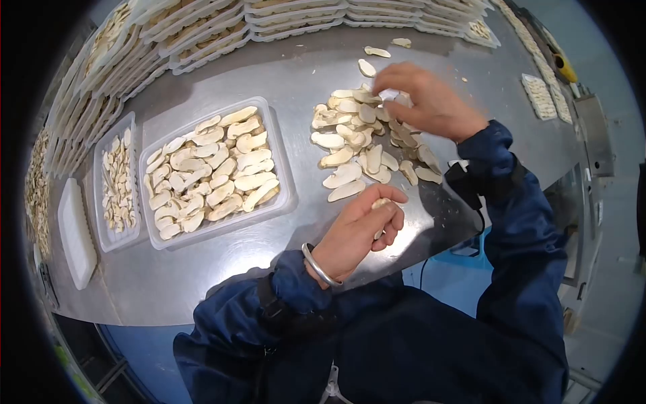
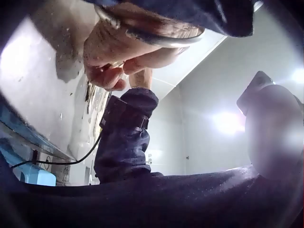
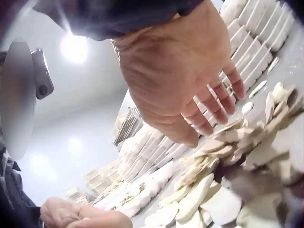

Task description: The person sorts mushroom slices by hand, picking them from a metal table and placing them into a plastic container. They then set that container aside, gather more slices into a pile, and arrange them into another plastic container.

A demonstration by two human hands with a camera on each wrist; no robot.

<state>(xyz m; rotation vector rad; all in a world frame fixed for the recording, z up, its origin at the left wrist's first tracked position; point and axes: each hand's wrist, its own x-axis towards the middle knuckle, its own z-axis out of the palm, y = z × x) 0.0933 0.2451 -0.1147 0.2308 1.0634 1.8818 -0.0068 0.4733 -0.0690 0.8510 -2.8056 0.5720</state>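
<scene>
A heap of pale sliced mushrooms [image 1: 363, 128] lies on the metal table. Over its far right side is the right hand [image 1: 431, 101], slightly blurred; in the right wrist view this hand [image 3: 180, 71] hangs above slices [image 3: 199, 194] with fingers extended and nothing held. Nearer the body, the left hand [image 1: 356, 232] curls its fingers round pale slices [image 1: 379, 209], partly hidden by the fingers. The left wrist view shows the left hand [image 2: 118, 52] with bent fingers and a bit of pale slice between them.
Left of the heap stands a clear tray [image 1: 286, 182] full of slices, beside a narrower tray [image 1: 138, 202] of smaller pieces and a white lid-like tray [image 1: 77, 236]. Stacked filled trays [image 1: 282, 20] line the back and left. Loose slices [image 1: 367, 67] lie beyond the heap.
</scene>
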